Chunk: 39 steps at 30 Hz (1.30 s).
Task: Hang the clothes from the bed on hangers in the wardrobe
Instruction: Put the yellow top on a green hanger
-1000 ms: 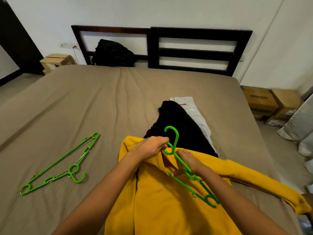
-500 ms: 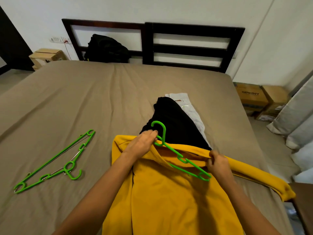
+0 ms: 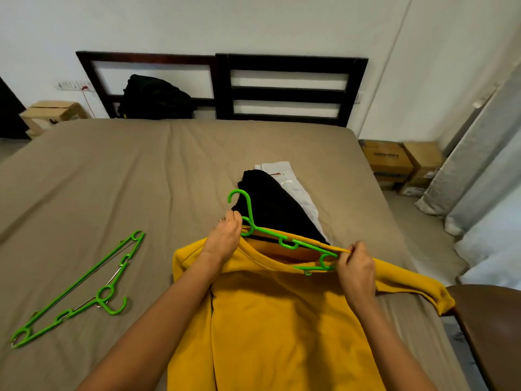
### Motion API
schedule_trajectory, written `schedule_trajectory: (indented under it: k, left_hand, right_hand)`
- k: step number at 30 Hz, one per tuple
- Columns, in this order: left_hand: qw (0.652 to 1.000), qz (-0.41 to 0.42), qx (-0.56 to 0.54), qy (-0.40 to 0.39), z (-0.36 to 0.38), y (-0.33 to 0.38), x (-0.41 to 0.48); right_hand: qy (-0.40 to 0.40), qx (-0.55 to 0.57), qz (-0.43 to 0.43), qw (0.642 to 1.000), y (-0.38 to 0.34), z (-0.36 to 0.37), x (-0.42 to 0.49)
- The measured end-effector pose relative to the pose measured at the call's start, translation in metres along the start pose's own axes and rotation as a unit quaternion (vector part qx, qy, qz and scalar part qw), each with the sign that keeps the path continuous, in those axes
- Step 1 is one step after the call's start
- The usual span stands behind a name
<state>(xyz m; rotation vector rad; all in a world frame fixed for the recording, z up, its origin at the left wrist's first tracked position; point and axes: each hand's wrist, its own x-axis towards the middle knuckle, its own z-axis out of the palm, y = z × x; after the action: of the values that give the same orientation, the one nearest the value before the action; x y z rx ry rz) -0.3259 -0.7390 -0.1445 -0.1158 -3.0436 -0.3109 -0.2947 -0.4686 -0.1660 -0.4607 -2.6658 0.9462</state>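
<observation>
**A:** Since a second ago the right hand [image 3: 356,268] has slid out from the collar to the shoulder. The green plastic hanger [image 3: 282,239] has swung from slanting across the chest to lying along the neckline of the mustard-yellow sweatshirt [image 3: 282,320].

**B:** And the grip?

**A:** The left hand [image 3: 225,238] has its fingers [image 3: 235,218] curled round the hanger's neck, just under the hook, at the collar. The right hand's fingers [image 3: 352,249] are pinched together on the yellow shoulder cloth, just beside the hanger's right tip.

**B:** Where does the sweatshirt lie?

**A:** Flat on the tan bed [image 3: 127,179], collar away from the person. It overlaps the near end of a black garment [image 3: 270,204], which has a pale grey one [image 3: 290,182] beside it.

**B:** How will it handle?

**A:** Soft, thick and limp, I'd judge, so it will sag and slip off unless both shoulders seat on the arms. The hanger looks light and slightly springy. It is best held at the neck under the hook, with the cloth tugged at the shoulder seam.

**B:** Anything unclear?

**A:** The hanger's left arm is hidden under the left hand and the cloth, so I cannot tell whether it is inside. The hem is cut off below, the left sleeve does not show, and the wardrobe is out of view. Spare green hangers [image 3: 84,286] lie well apart to the left.
</observation>
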Motion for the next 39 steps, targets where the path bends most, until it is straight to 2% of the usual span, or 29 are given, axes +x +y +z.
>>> schedule_trajectory:
  k: [3,5,8,9,12,15,18,19,21,23,26,27,29,31,34,39]
  left_hand:
    - [0.997,0.036,0.066,0.008,0.011,-0.002,0.004]
    - [0.994,0.029,0.102,-0.02,0.012,0.001,0.002]
    - [0.987,-0.017,0.16,-0.008,-0.007,0.02,-0.002]
    - [0.985,-0.007,0.172,-0.008,-0.009,0.023,-0.004]
    - [0.982,-0.082,0.161,-0.051,-0.02,0.031,-0.004]
    - [0.975,-0.131,0.178,-0.029,-0.029,0.027,-0.004]
    - [0.98,-0.163,0.085,-0.075,-0.048,0.025,0.004]
    - [0.986,-0.124,0.11,-0.033,-0.039,0.02,0.008]
    - [0.987,-0.079,0.138,0.03,-0.034,0.018,0.016]
    - [0.987,-0.078,0.137,0.017,-0.041,0.027,0.013]
    - [0.986,-0.037,0.16,0.023,-0.046,0.032,-0.002]
    - [0.985,-0.018,0.167,0.029,-0.047,0.033,-0.007]
    - [0.978,-0.001,0.202,0.053,-0.048,0.038,-0.014]
    - [0.974,0.019,0.217,0.068,-0.043,0.04,-0.02]
    - [0.973,0.03,0.199,0.109,-0.033,0.038,-0.024]
    - [0.96,0.079,0.215,0.161,-0.037,0.056,-0.029]
  right_hand:
    - [-0.003,0.0,0.045,0.999,-0.02,-0.01,0.007]
    - [-0.021,-0.027,0.038,0.999,-0.03,-0.011,0.005]
    - [-0.064,-0.099,0.013,0.993,-0.043,-0.011,-0.003]
    - [-0.085,-0.119,0.013,0.989,-0.046,-0.013,-0.004]
    - [-0.142,-0.2,0.005,0.97,-0.047,-0.025,-0.003]
    - [-0.152,-0.298,-0.04,0.942,-0.034,-0.041,0.0]
    - [-0.168,-0.348,-0.086,0.918,-0.015,-0.05,-0.008]
    - [-0.179,-0.339,-0.088,0.919,-0.01,-0.051,-0.012]
    - [-0.183,-0.255,-0.053,0.948,-0.006,-0.055,-0.014]
    - [-0.161,-0.159,0.01,0.974,-0.007,-0.063,-0.006]
    - [-0.133,-0.006,0.095,0.987,-0.008,-0.074,0.012]
    - [-0.139,0.067,0.137,0.979,-0.01,-0.076,0.017]
    - [-0.149,0.233,0.231,0.933,-0.019,-0.081,0.021]
    - [-0.152,0.313,0.288,0.892,-0.027,-0.084,0.023]
    - [-0.16,0.333,0.289,0.883,-0.04,-0.083,0.017]
    - [-0.138,0.264,0.176,0.938,-0.046,-0.065,-0.008]
